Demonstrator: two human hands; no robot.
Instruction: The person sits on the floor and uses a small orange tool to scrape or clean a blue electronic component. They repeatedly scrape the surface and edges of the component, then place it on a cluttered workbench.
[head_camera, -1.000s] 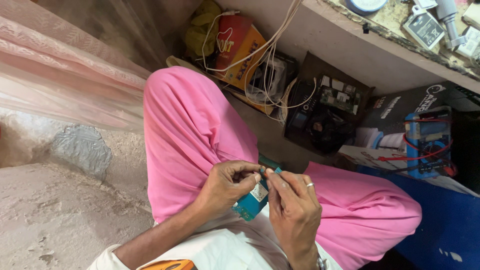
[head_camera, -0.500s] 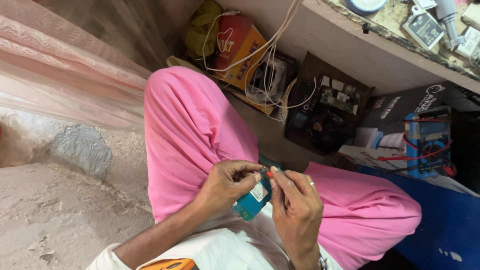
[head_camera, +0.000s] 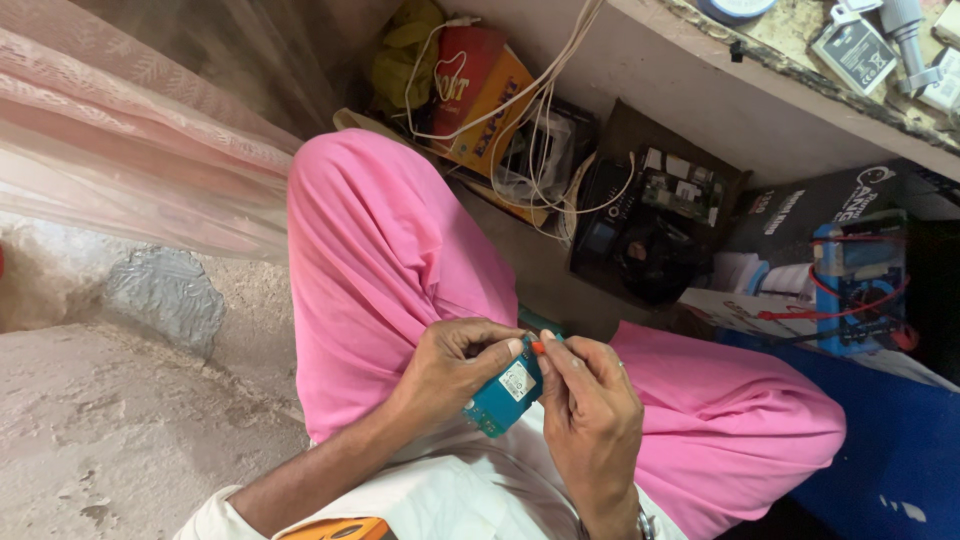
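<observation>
Teal circuit board (head_camera: 500, 395) with white label; small orange-red part (head_camera: 537, 348); plain pink trousers (head_camera: 390, 260); blue multimeter (head_camera: 855, 285), red leads; red-orange packets (head_camera: 480, 90).

A glossy teal circuit board (head_camera: 503, 392) lies above smooth pink cloth trousers (head_camera: 400, 270), beside a rough, matt concrete floor (head_camera: 110, 430).

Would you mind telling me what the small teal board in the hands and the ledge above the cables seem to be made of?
The teal board, held between the left hand and right hand, looks like a rigid laminate circuit board: flat, matte, with a pale square label. The ledge appears to be plastered masonry or concrete: dull, pale and chipped along its edge.
</observation>
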